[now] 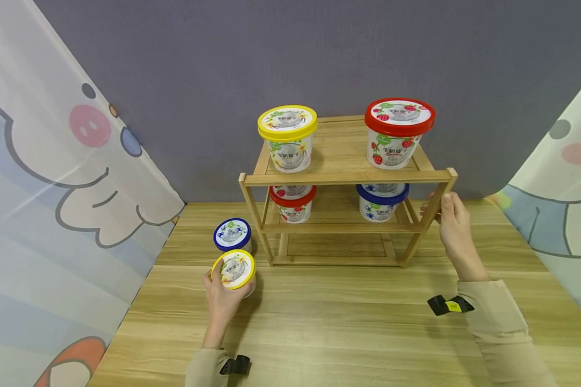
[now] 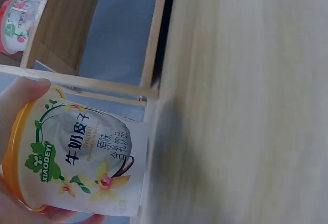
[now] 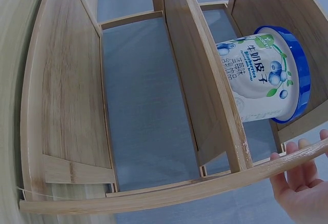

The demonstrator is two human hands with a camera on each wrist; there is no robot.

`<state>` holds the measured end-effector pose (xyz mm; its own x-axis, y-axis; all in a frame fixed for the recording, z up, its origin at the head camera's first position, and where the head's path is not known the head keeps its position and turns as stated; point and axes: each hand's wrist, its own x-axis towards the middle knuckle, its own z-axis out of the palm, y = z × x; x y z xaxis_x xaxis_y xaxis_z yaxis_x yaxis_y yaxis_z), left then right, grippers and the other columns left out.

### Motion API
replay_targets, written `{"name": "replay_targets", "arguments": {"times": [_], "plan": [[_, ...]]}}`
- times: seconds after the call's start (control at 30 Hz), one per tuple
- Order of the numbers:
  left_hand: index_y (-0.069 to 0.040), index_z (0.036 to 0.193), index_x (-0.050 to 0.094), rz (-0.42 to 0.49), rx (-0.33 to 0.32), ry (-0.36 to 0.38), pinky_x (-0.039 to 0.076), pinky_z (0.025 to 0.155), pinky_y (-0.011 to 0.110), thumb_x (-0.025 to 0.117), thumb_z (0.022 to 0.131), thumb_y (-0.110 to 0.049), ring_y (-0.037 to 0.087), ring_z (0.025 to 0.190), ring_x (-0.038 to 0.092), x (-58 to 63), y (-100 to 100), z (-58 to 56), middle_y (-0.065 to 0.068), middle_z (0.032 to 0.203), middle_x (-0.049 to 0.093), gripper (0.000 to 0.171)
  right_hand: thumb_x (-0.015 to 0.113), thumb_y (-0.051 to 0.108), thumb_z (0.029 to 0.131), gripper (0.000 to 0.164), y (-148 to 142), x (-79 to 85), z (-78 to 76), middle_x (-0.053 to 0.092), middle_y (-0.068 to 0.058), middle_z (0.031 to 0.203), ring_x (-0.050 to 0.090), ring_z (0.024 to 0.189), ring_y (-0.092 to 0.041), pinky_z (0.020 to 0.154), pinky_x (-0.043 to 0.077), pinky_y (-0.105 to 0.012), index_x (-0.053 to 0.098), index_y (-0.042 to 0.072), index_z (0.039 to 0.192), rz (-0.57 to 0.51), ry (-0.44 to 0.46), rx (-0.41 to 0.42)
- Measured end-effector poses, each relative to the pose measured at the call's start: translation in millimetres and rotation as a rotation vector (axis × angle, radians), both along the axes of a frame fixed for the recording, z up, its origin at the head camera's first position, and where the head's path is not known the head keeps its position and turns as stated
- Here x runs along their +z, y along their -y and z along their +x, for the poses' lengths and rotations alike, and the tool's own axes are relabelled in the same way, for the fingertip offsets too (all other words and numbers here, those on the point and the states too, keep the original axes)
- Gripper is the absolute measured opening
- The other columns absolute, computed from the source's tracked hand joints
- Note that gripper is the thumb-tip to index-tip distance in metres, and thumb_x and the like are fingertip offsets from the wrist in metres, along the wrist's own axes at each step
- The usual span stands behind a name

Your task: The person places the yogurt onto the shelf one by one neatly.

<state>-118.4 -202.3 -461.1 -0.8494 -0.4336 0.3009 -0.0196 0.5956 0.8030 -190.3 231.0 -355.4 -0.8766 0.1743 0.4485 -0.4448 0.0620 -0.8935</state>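
My left hand (image 1: pixel 222 294) grips a white tub with a yellow lid (image 1: pixel 234 269) from its near left side, thumb and fingers around the lid. In the left wrist view this tub (image 2: pixel 84 155) shows vanilla-flower print and its base is close to the tabletop; I cannot tell whether it touches. Just behind it stands a blue-lidded tub (image 1: pixel 232 234). My right hand (image 1: pixel 455 228) holds the right front post of a wooden shelf rack (image 1: pixel 346 177), its fingers (image 3: pixel 294 167) reaching behind the post beside a blueberry tub (image 3: pixel 256 73).
Up on the top board are a yellow-lidded tub (image 1: pixel 289 137) and a red-lidded tub (image 1: pixel 399 131). The middle board carries a red-lidded strawberry tub (image 1: pixel 294 207) and a blue-lidded tub (image 1: pixel 378 204). Cartoon curtains (image 1: pixel 53 134) flank the wooden table (image 1: pixel 329 322).
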Motion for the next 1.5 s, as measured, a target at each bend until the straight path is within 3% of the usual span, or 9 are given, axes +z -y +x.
{"name": "replay_targets", "arguments": {"times": [0.7, 0.9, 1.1, 1.5], "plan": [[-0.012, 0.128, 0.041, -0.006, -0.206, -0.025, 0.037, 0.081, 0.048, 0.084, 0.051, -0.021, 0.033, 0.100, 0.041, 34.6, -50.1, 11.4, 0.018, 0.113, 0.034, 0.088, 0.031, 0.025, 0.096, 0.026, 0.5, 0.6, 0.9, 0.056, -0.002, 0.084, 0.058, 0.078, -0.005, 0.072, 0.043, -0.013, 0.052, 0.009, 0.100, 0.000, -0.005, 0.008], [-0.011, 0.127, 0.043, -0.009, -0.266, -0.036, 0.038, 0.082, 0.047, 0.084, 0.051, -0.023, 0.032, 0.102, 0.042, 38.3, -67.8, 10.6, 0.016, 0.115, 0.034, 0.088, 0.031, 0.026, 0.096, 0.030, 0.6, 1.1, 0.9, 0.055, -0.002, 0.085, 0.057, 0.079, -0.006, 0.073, 0.042, -0.013, 0.051, 0.004, 0.100, 0.009, 0.002, 0.007], [-0.013, 0.127, 0.042, -0.019, -0.333, -0.051, 0.040, 0.080, 0.046, 0.085, 0.051, -0.023, 0.030, 0.100, 0.045, 38.8, -84.2, 7.4, 0.014, 0.112, 0.036, 0.087, 0.032, 0.027, 0.096, 0.027, 0.9, 1.4, 0.6, 0.056, -0.002, 0.084, 0.058, 0.078, -0.005, 0.073, 0.042, -0.013, 0.053, 0.009, 0.099, 0.006, 0.004, 0.011], [-0.014, 0.128, 0.039, 0.025, -0.473, -0.019, 0.039, 0.083, 0.046, 0.084, 0.054, -0.026, 0.030, 0.106, 0.041, 41.6, -113.5, 2.3, 0.012, 0.118, 0.033, 0.087, 0.035, 0.026, 0.095, 0.030, 1.5, -0.2, -1.5, 0.054, -0.003, 0.085, 0.057, 0.075, -0.007, 0.067, 0.045, -0.015, 0.052, 0.002, 0.098, -0.062, -0.012, 0.005]]}}
